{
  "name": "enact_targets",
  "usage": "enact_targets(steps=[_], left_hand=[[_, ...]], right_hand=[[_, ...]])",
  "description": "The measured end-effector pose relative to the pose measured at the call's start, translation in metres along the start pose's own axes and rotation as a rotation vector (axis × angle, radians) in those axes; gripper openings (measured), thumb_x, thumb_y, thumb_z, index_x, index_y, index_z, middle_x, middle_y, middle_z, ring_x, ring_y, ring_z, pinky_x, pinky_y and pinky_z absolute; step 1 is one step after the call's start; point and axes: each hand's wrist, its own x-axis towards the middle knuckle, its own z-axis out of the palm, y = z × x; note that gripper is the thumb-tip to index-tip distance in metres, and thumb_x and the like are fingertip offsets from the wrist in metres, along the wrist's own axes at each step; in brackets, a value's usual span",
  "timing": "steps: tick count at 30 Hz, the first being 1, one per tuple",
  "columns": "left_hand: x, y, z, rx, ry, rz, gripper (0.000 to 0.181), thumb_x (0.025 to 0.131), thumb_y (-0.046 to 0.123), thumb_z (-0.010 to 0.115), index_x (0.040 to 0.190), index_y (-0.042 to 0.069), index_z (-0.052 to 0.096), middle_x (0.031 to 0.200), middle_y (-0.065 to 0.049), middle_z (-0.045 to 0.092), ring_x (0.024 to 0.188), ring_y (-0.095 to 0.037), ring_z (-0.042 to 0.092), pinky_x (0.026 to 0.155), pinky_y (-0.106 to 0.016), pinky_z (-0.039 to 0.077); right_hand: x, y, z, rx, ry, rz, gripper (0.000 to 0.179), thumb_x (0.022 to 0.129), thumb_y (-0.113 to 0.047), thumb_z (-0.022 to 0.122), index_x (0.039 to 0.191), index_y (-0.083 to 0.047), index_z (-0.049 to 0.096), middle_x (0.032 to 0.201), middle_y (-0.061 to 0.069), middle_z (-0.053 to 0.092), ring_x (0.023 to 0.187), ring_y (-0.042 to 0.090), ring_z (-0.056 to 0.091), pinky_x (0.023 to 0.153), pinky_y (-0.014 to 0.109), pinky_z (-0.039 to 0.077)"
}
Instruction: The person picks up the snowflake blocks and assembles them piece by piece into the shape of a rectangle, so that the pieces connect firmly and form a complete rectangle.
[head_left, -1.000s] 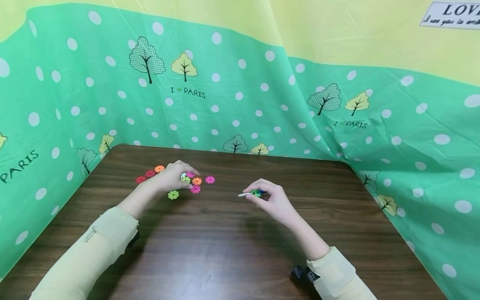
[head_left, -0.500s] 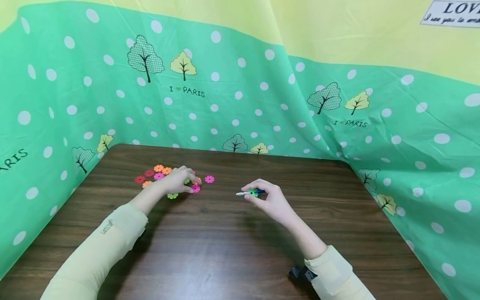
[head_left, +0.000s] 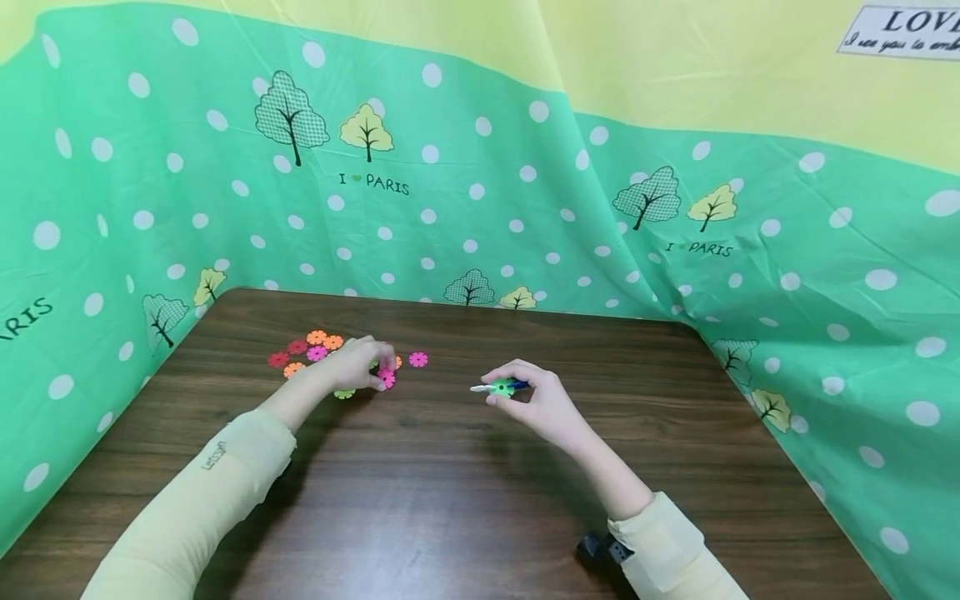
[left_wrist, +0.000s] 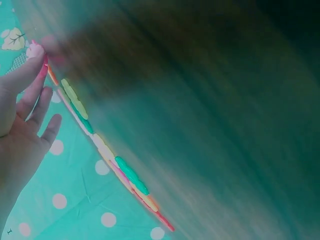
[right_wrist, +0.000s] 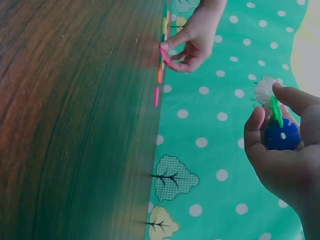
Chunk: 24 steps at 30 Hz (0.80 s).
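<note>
Pink notched disc (head_left: 387, 379) is pinched by our left hand (head_left: 358, 364), toward the far left corner of the desk (head_left: 450, 500). Our right hand (head_left: 546, 408), nearer the desk's right edge, grips a joined piece: white disc (right_wrist: 268, 91), green disc (right_wrist: 276, 111) and blue disc (right_wrist: 283, 135). Behind our left wrist, toward that corner, we see loose red discs (head_left: 278, 359) and orange discs (head_left: 317, 337). Another pink disc (head_left: 418, 359) lies right of our left hand; a lime disc (head_left: 344, 395) is partly hidden by our wrist.

Dk brown wood-grain table (head_left: 465, 500); grn/yel cloth (head_left: 450, 196) behind w/ tree prints (head_left: 292, 121); "LOVE" label (head_left: 900, 33) upper R, head view
</note>
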Motion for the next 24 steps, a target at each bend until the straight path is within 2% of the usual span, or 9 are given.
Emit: enact_targets(steps=[4, 9, 14, 20, 24], left_hand=[[0.0, 0.003, -0.002, -0.063, -0.005, -0.019, 0.021, 0.076, 0.012, 0.078, 0.082, 0.018, 0.059, 0.078, 0.006, 0.058, 0.077, -0.013, 0.056, 0.07, -0.03, 0.048], [-0.004, 0.006, -0.006, -0.122, 0.014, -0.025, 0.019, 0.079, 0.005, 0.075, 0.082, 0.015, 0.059, 0.077, 0.004, 0.059, 0.076, -0.013, 0.056, 0.067, -0.029, 0.049], [-0.009, 0.007, -0.011, -0.179, 0.04, -0.067, 0.019, 0.079, 0.008, 0.076, 0.083, 0.016, 0.059, 0.077, 0.006, 0.061, 0.075, -0.011, 0.057, 0.068, -0.028, 0.05], [-0.013, 0.014, -0.023, -0.19, 0.109, -0.066, 0.018, 0.08, 0.005, 0.074, 0.084, 0.014, 0.059, 0.074, 0.004, 0.062, 0.073, -0.012, 0.06, 0.067, -0.03, 0.05], [-0.018, 0.023, -0.03, -0.196, 0.125, -0.088, 0.017, 0.081, 0.009, 0.074, 0.086, 0.016, 0.06, 0.075, 0.006, 0.063, 0.074, -0.013, 0.06, 0.067, -0.031, 0.048]], right_hand=[[0.0, 0.001, 0.0, -0.003, -0.004, -0.001, 0.02, 0.083, -0.008, 0.072, 0.103, -0.01, 0.069, 0.1, 0.006, 0.067, 0.075, 0.006, 0.056, 0.065, 0.021, 0.049], [0.0, 0.0, -0.001, 0.001, -0.009, -0.008, 0.02, 0.084, -0.007, 0.071, 0.103, -0.009, 0.069, 0.101, 0.007, 0.067, 0.077, 0.007, 0.057, 0.067, 0.021, 0.05], [0.0, -0.002, -0.002, 0.001, -0.011, -0.012, 0.02, 0.084, -0.007, 0.07, 0.104, -0.008, 0.069, 0.101, 0.008, 0.066, 0.078, 0.008, 0.057, 0.068, 0.022, 0.051], [0.001, -0.003, -0.001, -0.013, 0.014, -0.023, 0.019, 0.084, -0.005, 0.07, 0.102, -0.008, 0.07, 0.1, 0.007, 0.068, 0.077, 0.007, 0.056, 0.067, 0.021, 0.049], [0.001, -0.002, 0.0, 0.007, 0.023, -0.036, 0.017, 0.084, -0.005, 0.07, 0.1, -0.008, 0.07, 0.098, 0.008, 0.068, 0.074, 0.007, 0.055, 0.064, 0.02, 0.047]])
